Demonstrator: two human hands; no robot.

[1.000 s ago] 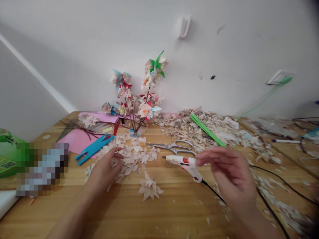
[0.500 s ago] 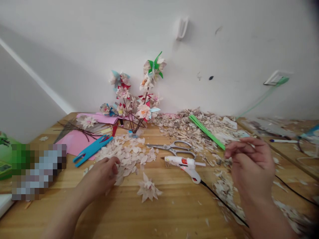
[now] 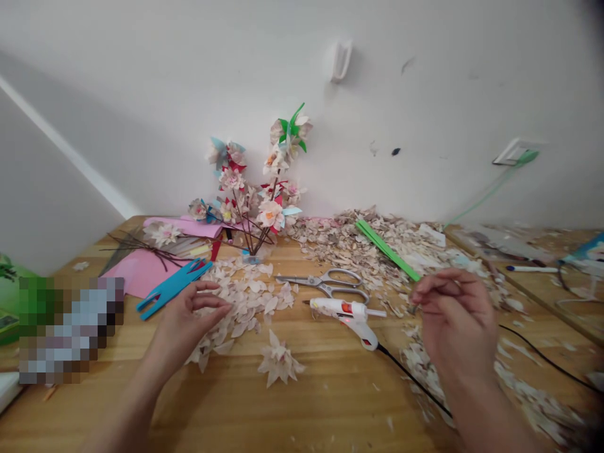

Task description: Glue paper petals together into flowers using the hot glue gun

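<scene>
My left hand point(image 3: 189, 318) hovers at the left edge of a heap of loose pale petals point(image 3: 252, 296); its thumb and fingers are apart and nothing shows between them. On the right, my right hand point(image 3: 455, 321) has its fingertips pinched together. Whatever they hold, if anything, is too small or hidden to make out. A bright green strip point(image 3: 387, 248) slants over dry petals, its near end meeting or passing behind those fingertips. Between my hands lie a pale petal flower point(image 3: 280, 360), a white glue gun point(image 3: 346, 311) with a lit red light, and grey-handled scissors point(image 3: 325, 282).
Several finished flowers on brown stems point(image 3: 271, 214) stand in a small clear holder near the wall. A blue cut piece point(image 3: 172, 289), pink sheets point(image 3: 146, 270) and thin twigs point(image 3: 146, 248) lie left. Dried petals point(image 3: 330, 242) spread along the back. The glue gun's black cord point(image 3: 413, 377) runs toward my right arm.
My left hand has turned and its fingers have spread apart. My right hand has moved a little left, still pinched. The view has shifted slightly; the things on the table look unmoved.
</scene>
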